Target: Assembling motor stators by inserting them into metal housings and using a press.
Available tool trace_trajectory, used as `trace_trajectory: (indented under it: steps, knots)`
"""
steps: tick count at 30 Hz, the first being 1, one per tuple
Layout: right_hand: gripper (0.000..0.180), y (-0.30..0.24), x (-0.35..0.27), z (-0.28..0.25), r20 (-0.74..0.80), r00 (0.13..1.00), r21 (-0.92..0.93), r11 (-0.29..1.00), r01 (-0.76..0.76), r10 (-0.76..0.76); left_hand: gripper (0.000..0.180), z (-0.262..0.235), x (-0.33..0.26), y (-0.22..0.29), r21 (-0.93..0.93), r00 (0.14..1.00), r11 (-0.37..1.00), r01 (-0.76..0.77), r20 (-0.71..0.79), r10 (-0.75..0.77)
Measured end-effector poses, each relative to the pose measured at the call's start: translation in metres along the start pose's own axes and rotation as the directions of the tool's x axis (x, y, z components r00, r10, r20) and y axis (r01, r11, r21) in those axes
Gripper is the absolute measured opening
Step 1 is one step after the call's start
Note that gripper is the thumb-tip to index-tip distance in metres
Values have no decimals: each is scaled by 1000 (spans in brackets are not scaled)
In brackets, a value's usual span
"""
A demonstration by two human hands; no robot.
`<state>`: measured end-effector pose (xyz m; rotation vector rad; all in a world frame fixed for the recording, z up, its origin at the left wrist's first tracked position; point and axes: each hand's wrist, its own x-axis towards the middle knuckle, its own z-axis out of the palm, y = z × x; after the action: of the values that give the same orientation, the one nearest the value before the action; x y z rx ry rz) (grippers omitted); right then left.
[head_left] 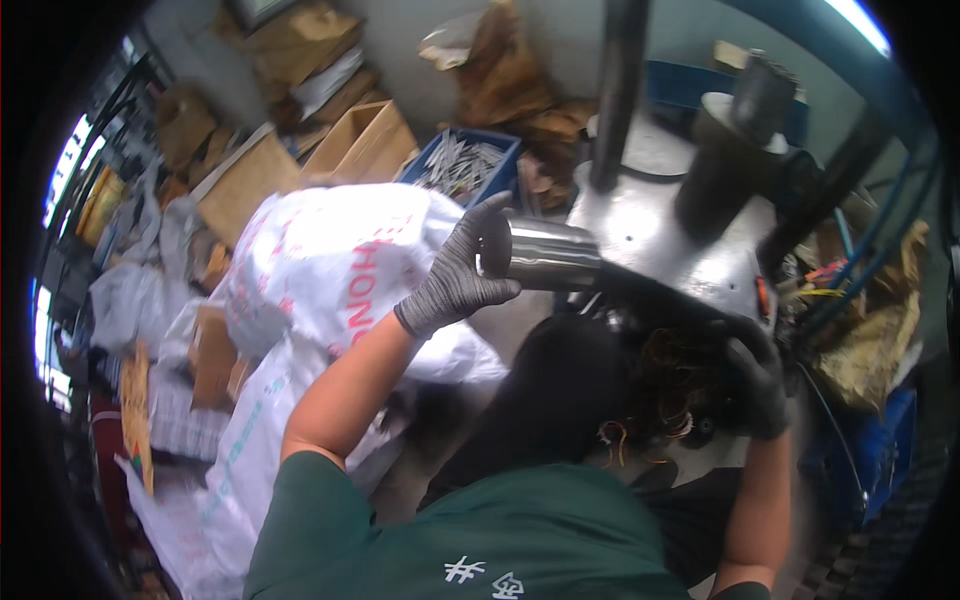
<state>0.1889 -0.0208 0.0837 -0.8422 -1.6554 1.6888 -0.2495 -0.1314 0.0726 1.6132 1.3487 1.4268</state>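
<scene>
My left hand [458,277], in a grey knit glove, grips one end of a shiny metal cylinder [556,256], thumb below and fingers above. The cylinder lies sideways, its other end at the left edge of a machine's metal plate [640,225]. Below the plate's right front corner is my right hand [757,380], in a dark glove. It is bent beside a dark mass of coppery wires [672,365] with several thin coloured leads. Blur and shadow hide its fingertips, so I cannot tell whether it holds anything.
A dark round ram [725,165] and upright posts stand over the plate. Behind the cylinder is a blue bin [465,163] of small metal pieces. Full white sacks [330,255] crowd the left, with cardboard boxes [362,140] beyond. Blue hoses [880,255] hang at the right.
</scene>
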Motion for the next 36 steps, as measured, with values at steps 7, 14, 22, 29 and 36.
trace_trajectory:
  steps: [7, 14, 22, 29, 36]
  knots:
    - [78, 1, 9, 16, 51, 996, 667, 739, -93, 79, 123, 151, 89, 34, -697, 955, 701, 148, 286, 82]
    - [79, 23, 0, 14, 42, 992, 878, 469, -95, 123, 106, 248, 89, 16, -809, 954, 511, 291, 286, -91]
    - [79, 43, 13, 25, -159, 980, 736, 676, 35, 122, 83, 270, 73, -8, -793, 901, 428, 434, 378, -212]
    - [70, 65, 15, 44, -365, 918, 628, 768, 123, 152, 76, 256, 80, -12, -833, 835, 179, 524, 461, -299]
    - [73, 66, 16, 37, -356, 921, 557, 827, 73, 159, 74, 261, 77, -22, -809, 812, 229, 541, 432, -393]
